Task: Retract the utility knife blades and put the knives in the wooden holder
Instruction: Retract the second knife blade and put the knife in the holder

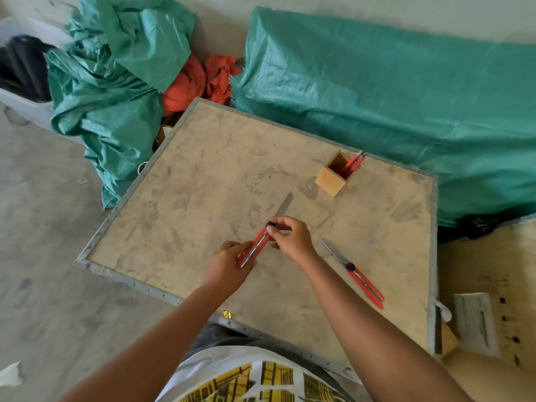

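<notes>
Gripping red knife (258, 245) mid-table, hands (226, 264) clear of table edge (130, 281)

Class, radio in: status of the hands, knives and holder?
Left hand grips held knife; right hand at its slider. Blade out. Second knife lies open. Wooden holder has knives; path unobstructed.

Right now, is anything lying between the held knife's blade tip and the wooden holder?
No. In the head view, only bare tabletop separates the held knife blade tip from the wooden holder.
</notes>
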Demonstrator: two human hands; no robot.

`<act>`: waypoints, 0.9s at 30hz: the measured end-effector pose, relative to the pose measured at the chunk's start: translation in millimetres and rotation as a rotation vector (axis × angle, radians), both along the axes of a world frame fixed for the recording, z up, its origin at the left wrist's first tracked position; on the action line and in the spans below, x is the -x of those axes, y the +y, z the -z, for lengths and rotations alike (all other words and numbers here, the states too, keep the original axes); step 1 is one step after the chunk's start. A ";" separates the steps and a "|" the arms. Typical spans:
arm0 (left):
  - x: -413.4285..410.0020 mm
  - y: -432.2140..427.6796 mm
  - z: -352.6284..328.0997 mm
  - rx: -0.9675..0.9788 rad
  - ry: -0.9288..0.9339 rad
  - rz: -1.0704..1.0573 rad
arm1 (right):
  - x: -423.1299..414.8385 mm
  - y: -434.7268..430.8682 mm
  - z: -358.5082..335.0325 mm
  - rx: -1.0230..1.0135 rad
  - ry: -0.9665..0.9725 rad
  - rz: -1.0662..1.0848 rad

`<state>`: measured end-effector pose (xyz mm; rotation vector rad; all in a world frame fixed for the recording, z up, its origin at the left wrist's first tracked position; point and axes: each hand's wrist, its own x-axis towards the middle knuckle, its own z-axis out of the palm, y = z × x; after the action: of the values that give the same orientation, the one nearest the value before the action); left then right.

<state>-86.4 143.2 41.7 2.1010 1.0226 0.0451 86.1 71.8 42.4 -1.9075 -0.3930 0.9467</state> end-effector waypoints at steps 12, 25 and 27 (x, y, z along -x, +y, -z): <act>-59.6 -53.4 -74.9 0.406 -0.291 -0.012 | -84.3 -58.5 -85.7 -0.189 -0.120 0.001; -95.8 -103.5 -88.2 0.564 -0.509 -0.178 | -104.0 -114.5 -110.5 -0.095 -0.272 -0.261; -98.2 -105.1 -89.7 0.581 -0.519 -0.189 | -103.3 -118.9 -112.4 -0.086 -0.317 -0.327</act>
<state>11.8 38.1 131.3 1.3603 0.7878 0.3288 189.5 -47.1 154.8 -1.9511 -0.9408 0.8155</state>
